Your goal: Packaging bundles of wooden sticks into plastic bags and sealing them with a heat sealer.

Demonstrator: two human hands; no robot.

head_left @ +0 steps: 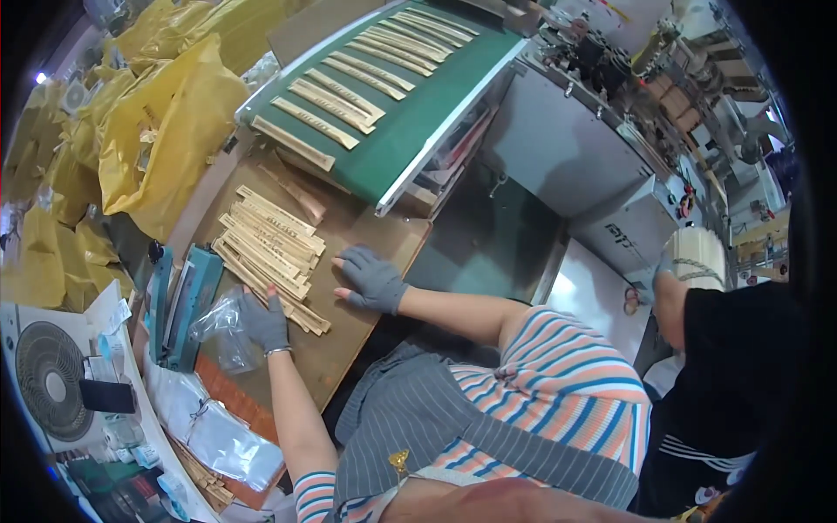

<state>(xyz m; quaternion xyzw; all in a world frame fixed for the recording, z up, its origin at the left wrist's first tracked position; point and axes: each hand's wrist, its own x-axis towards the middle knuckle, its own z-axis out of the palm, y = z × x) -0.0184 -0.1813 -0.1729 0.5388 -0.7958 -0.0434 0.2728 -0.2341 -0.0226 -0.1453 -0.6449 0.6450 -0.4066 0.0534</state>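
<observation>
- Nearest, we have the wearer's grey pinstripe apron (403, 418) and striped sleeves.
- Near left: a stack of clear plastic bags (234, 446) on a reddish-brown board.
- Left hand (264, 324), grey fingerless glove: at the near left side of the packet pile, fingertips against it. We cannot tell whether it grips anything.
- Crumpled clear bag (228, 336) just left of that hand; we can't tell if the two touch.
- Right hand (373, 281), same glove: open, fingers spread, palm down on the bench (353, 329), just right of the pile, holding nothing.
- Pile of slim tan packets (266, 235): on the bench, mostly left of the right hand and beyond the left; strips overlap, roughly parallel, ends uneven.
- Left of the pile, we note a teal long-armed device (196, 305); farther left, a fan (54, 381) with a dark flat rectangle (109, 397) beside it.
- Brown paper-like piece (296, 192) just past the pile.
- Far: green belt (418, 113) carrying a slanted row of similar packets (316, 122).
- Far left: big yellow bags (179, 131).
- Right: we see a co-worker (724, 366) in black, a hand at a tied pale bundle (697, 257).
</observation>
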